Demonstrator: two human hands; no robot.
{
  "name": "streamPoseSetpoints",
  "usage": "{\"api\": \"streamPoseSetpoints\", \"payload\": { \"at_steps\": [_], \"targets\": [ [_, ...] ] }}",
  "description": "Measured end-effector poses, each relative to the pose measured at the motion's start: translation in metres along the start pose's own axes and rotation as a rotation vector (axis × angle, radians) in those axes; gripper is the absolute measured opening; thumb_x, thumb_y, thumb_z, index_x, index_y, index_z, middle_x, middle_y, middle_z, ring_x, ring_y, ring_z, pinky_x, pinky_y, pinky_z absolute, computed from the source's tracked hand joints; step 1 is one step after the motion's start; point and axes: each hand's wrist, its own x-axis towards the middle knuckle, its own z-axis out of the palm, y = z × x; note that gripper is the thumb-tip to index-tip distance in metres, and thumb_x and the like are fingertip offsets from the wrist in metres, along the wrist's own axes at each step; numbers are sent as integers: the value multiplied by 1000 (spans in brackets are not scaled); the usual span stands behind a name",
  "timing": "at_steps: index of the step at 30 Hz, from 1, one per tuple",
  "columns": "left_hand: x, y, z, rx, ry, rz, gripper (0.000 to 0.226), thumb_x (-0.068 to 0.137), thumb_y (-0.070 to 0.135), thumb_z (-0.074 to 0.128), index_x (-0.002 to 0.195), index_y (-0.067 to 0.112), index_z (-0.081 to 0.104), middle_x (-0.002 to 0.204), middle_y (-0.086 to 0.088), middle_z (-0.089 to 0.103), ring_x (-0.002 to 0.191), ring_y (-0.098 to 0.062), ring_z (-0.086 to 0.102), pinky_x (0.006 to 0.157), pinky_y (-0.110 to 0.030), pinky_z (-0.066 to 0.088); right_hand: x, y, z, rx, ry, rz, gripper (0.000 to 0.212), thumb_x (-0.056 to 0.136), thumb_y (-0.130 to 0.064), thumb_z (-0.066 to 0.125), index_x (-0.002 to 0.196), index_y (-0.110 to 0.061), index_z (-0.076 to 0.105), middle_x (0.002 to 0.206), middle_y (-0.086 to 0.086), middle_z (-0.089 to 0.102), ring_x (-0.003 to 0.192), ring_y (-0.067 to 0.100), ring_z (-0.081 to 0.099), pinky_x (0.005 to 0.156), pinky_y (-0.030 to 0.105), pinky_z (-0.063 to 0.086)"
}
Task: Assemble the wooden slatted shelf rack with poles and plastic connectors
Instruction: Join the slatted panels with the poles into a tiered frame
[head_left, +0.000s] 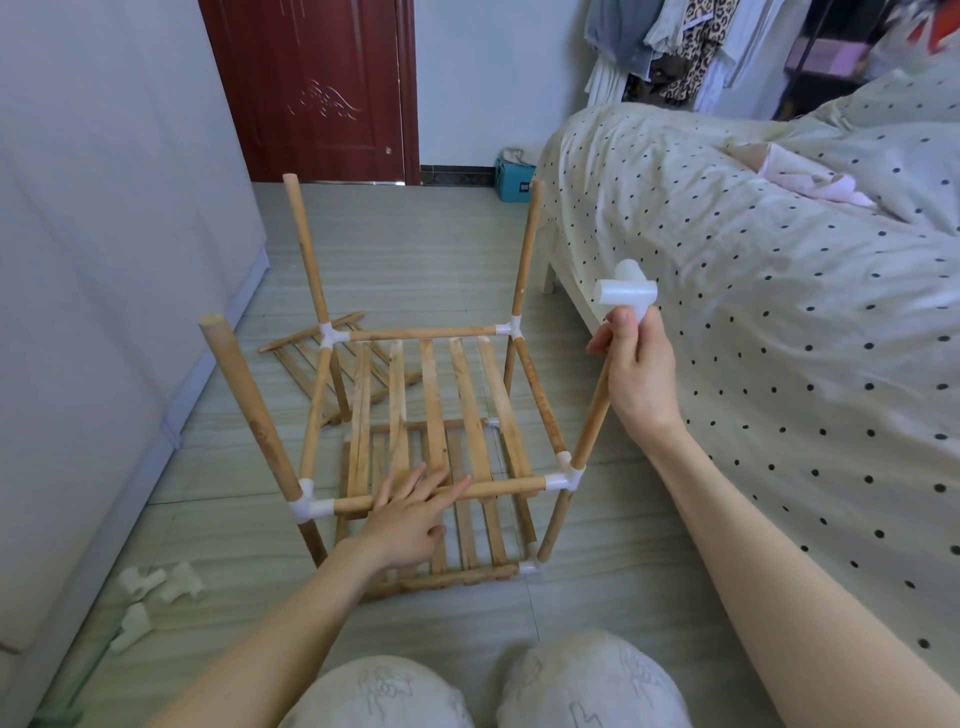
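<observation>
1. A person is kneeling on the floor, knees (488, 691) showing at the bottom centre of the frame, facing a half-built wooden rack (441, 431) that is standing in the middle.
2. The left hand (410, 512) is lying flat with straight fingers across the rack's near horizontal pole (498, 488), just below centre, pressing on it and clasping nothing.
3. The right hand (636, 374), right of centre, is pinching a white plastic connector (626, 291) between thumb and fingers, holding it at the top of the near right upright pole (592, 421); whether it is seated on the pole I cannot tell.
4. The near left upright pole (249, 405) is leaning up toward the left with a bare top, and two far uprights are rising toward the upper centre.
5. A slatted shelf (441, 410) is sitting between the horizontal poles, with a lower one beneath it.
6. Spare connectors (156, 587) are lying at the lower left, loose slats (311, 358) behind the rack.
7. A spotted bedspread (779, 260) is filling the right side, and a red door (311, 88) is standing at the top.
</observation>
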Motion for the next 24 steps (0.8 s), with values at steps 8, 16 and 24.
{"api": "streamPoseSetpoints", "payload": {
  "at_steps": [8, 16, 24],
  "targets": [
    [-35, -17, 6, -46, 178, 34, 61, 97, 11, 36, 150, 31, 12, 158, 7, 6, 146, -15, -2, 116, -36, -3, -27, -5, 0, -43, -41, 138, 21, 100, -26, 37, 94, -16, 54, 82, -2, 59, 73, 10, 53, 71, 31, 45],
    [-107, -57, 10, -280, 653, -373, 17, 92, 9, 48, 91, 20, 60, 97, -4, 63, 91, -25, 61, 68, -33, 46, -104, 34, 36, -326, -326, 407, 17, 98, -19, 44, 105, -9, 55, 108, 14, 62, 88, 23, 61, 83, 40, 52],
    [-77, -67, 13, -643, 529, -437, 69, 99, 28, 36, 149, 12, -9, 153, -4, 23, 135, -23, 34, 102, -27, 28, -93, 55, 129, -731, -1181, -245, 65, 95, -52, 39, 149, -33, 11, 159, -2, 4, 146, 20, 2, 115, 50, 7]
  ]
}}
